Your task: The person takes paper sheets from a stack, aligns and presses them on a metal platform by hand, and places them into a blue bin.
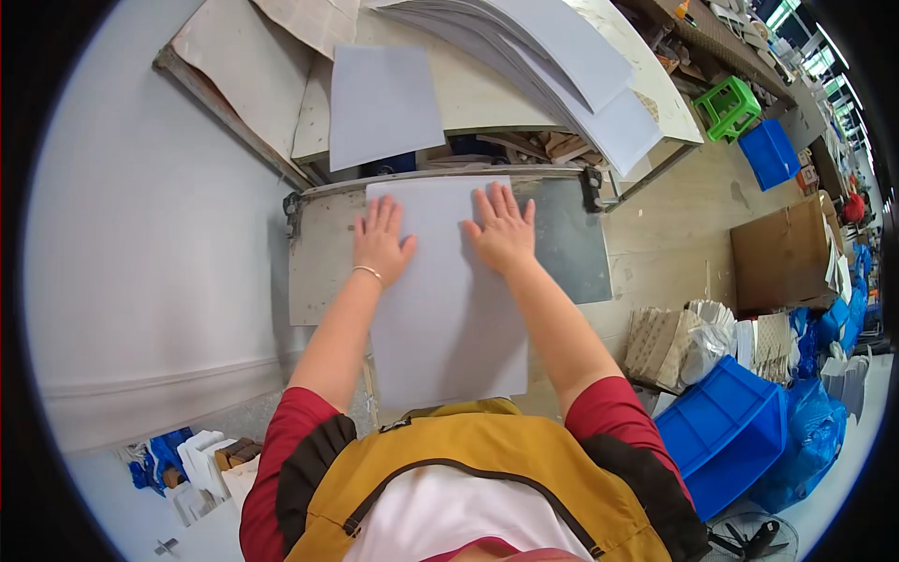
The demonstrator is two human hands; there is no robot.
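Note:
A long white sheet (445,309) lies lengthwise over a grey board (571,244), its near end reaching the yellow apron. My left hand (381,242) rests flat near the sheet's upper left edge, fingers apart, a thin bracelet at the wrist. On the upper right part of the sheet lies my right hand (503,228), palm down with fingers spread, its outer fingers near the sheet's edge. Neither hand grips anything. Dark clamps (592,190) sit at the board's far corners.
Beyond the board, a white table (468,94) bears a single white sheet (384,108) and a fanned stack of sheets (562,66). To the right are a green stool (729,108), a cardboard box (782,253) and a blue crate (726,421). A white wall (159,234) stands left.

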